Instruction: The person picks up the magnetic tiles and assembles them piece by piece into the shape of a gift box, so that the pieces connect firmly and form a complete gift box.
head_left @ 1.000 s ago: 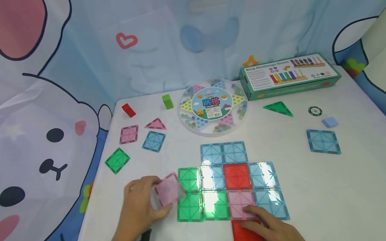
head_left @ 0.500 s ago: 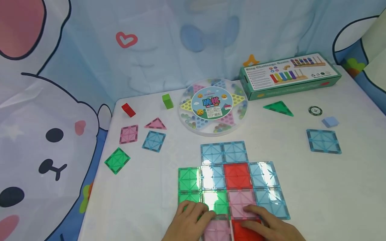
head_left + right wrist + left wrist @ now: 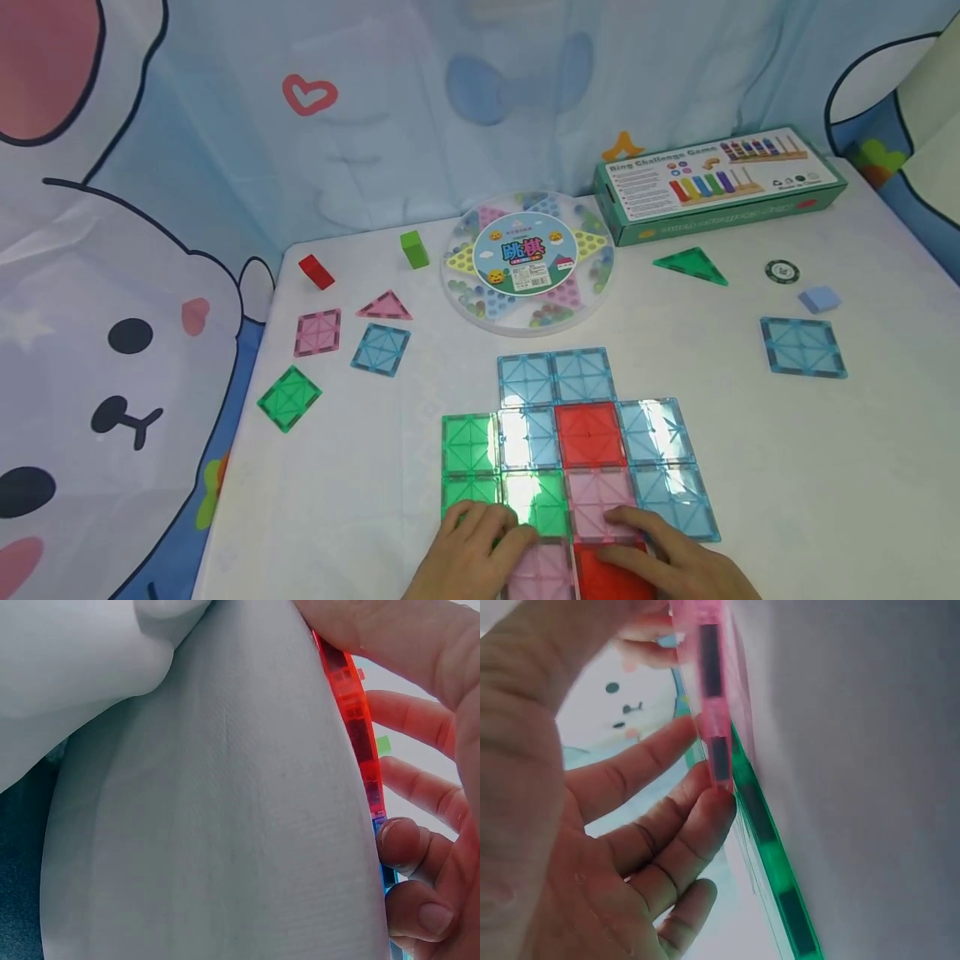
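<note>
Translucent square magnetic tiles lie edge to edge in a flat patch on the table. My left hand (image 3: 468, 554) holds a pink magnetic tile (image 3: 540, 575) at the patch's front, below a green tile (image 3: 536, 500) and left of a red tile (image 3: 611, 575). In the left wrist view, fingertips touch the edge of that pink tile (image 3: 715, 705), close by a green tile's edge (image 3: 772, 855). My right hand (image 3: 682, 562) rests on the patch, thumb over the red tile and a finger on another pink tile (image 3: 596, 496). Part of the front row falls outside the head view.
Behind the patch stand a round marble-game case (image 3: 528, 262) and a green game box (image 3: 720, 187). Loose tiles, including a green square (image 3: 289, 398), lie at left with a red block (image 3: 317, 272). A blue tile (image 3: 802, 347) and a chip (image 3: 782, 272) are at right.
My left hand has brought the pink tile from left of the patch down and right, against the red tile at its front. The right hand has stayed in place.
</note>
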Available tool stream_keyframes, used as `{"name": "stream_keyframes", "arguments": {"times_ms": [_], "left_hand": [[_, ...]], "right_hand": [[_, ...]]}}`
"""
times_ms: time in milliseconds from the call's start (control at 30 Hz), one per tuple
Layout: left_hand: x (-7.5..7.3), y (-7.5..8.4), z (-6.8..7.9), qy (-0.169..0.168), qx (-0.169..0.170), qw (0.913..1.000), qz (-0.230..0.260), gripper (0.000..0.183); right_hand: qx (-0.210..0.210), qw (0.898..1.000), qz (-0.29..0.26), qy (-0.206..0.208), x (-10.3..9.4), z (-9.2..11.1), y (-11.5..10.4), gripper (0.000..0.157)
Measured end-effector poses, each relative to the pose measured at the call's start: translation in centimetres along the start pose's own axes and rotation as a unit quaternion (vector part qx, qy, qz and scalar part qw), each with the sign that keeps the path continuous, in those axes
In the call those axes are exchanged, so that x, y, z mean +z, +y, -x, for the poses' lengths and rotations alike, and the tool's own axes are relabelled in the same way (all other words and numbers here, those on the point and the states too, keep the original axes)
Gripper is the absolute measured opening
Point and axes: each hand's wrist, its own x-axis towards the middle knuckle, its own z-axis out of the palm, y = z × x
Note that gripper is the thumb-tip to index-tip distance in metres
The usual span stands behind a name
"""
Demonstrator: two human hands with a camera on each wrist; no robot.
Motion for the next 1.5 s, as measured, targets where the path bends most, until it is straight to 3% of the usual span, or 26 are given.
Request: {"name": "stream_keyframes", "arguments": {"times_ms": [367,567,667,700,767,833,933,1033,1167,1333,1433,1500], "left_hand": [[0.0,-0.3,-0.5,0.004,0.04,0.9991,-0.013,0.068],[0.3,-0.1,-0.4,0.002,0.027,0.9996,-0.004,0.068],[0.4,-0.3,-0.4,-0.021,0.014,0.9995,-0.021,0.071],[0.3,-0.4,-0.4,-0.03,0.009,0.9991,-0.029,0.073],[0.2,-0.8,-0.4,-0.048,-0.003,0.9978,-0.046,0.078],[0.2,-1.1,-0.4,-0.052,-0.006,0.9969,-0.059,0.081],[0.4,-1.4,-0.4,-0.048,-0.004,0.9969,-0.063,0.084],[0.6,-1.5,-0.7,-0.043,0.0,0.9972,-0.061,0.087],[0.6,-1.5,-1.4,-0.052,-0.01,0.9965,-0.064,0.096],[0.2,-1.6,-2.0,-0.06,-0.018,0.9956,-0.07,0.103],[0.0,-1.7,-1.9,-0.063,-0.021,0.9954,-0.068,0.103],[0.0,-1.7,-1.8,-0.065,-0.021,0.9958,-0.061,0.103]], "right_hand": [[0.015,1.0,0.026,-0.005,-0.3,-0.1,-0.2,0.073],[0.023,0.999,0.026,-0.008,-0.4,-0.2,-0.2,0.076],[0.032,0.999,0.013,-0.006,-0.6,-0.3,-0.3,0.077],[0.054,0.998,-0.007,-0.013,-0.8,-0.3,-0.4,0.075],[0.116,0.993,-0.024,0.001,-1.3,-0.4,-0.5,0.071],[0.203,0.978,-0.01,0.038,-1.7,-0.7,-0.5,0.068],[0.333,0.938,0.051,0.083,-2.1,-1.4,0.1,0.071],[0.4,0.908,0.098,0.081,-1.8,-2.1,1.2,0.087],[0.417,0.9,0.103,0.07,-1.5,-2.8,2.2,0.099],[0.404,0.907,0.084,0.089,-2.1,-3.7,2.8,0.089],[0.399,0.911,0.052,0.095,-2.5,-4.3,3.1,0.082],[0.406,0.908,0.016,0.103,-2.8,-4.6,3.3,0.073]]}}
